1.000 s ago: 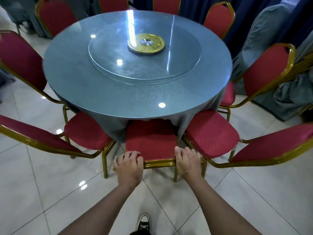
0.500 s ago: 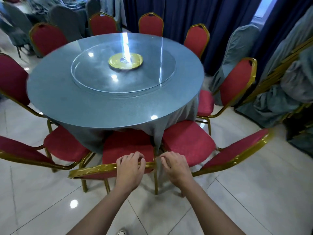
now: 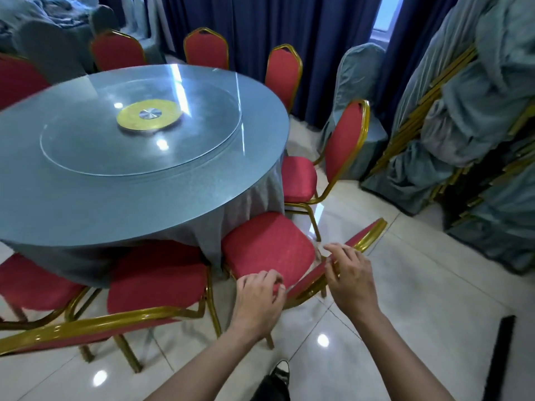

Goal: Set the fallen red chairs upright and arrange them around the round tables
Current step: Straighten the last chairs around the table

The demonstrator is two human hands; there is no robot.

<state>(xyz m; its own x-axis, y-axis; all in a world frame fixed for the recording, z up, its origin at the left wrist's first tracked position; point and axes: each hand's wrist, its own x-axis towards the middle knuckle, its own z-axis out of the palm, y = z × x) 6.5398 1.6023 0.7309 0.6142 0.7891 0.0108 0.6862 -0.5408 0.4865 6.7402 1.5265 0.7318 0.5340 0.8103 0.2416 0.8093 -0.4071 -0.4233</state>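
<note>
Chair in hand: I see a red fabric-padded banquet chair with a glossy gold metal frame (image 3: 269, 250), upright, its seat tucked part-way under the table edge and its backrest running toward me as a narrow red strip edged in gold.
Left hand: my left hand (image 3: 257, 296) sits at the near end of that backrest's top rail, fingers curled over it; I read it as gripping the rail.
Right hand: my right hand (image 3: 351, 273) is further along the same rail, fingers bent around the gold edge, holding it.
Table: a round table with a grey-blue cloth and glass top (image 3: 86, 204) fills the left of the view, carrying a clear glass turntable with a gold disc at its centre (image 3: 149, 114).
Neighbour chairs: another red-and-gold chair (image 3: 157, 280) stands just beside on the left, seat under the cloth; a third (image 3: 344, 146) stands upright to the right of the table, its seat facing the table.
Far chairs: more red chairs (image 3: 206, 49) ring the far rim, all upright.
Surroundings: dark blue curtains (image 3: 289, 21) hang behind; stacked chairs draped in pale teal covers (image 3: 474, 117) lean at the right.
Floor: glossy pale tiles (image 3: 419, 285), with my dark shoe (image 3: 280, 371) below.
</note>
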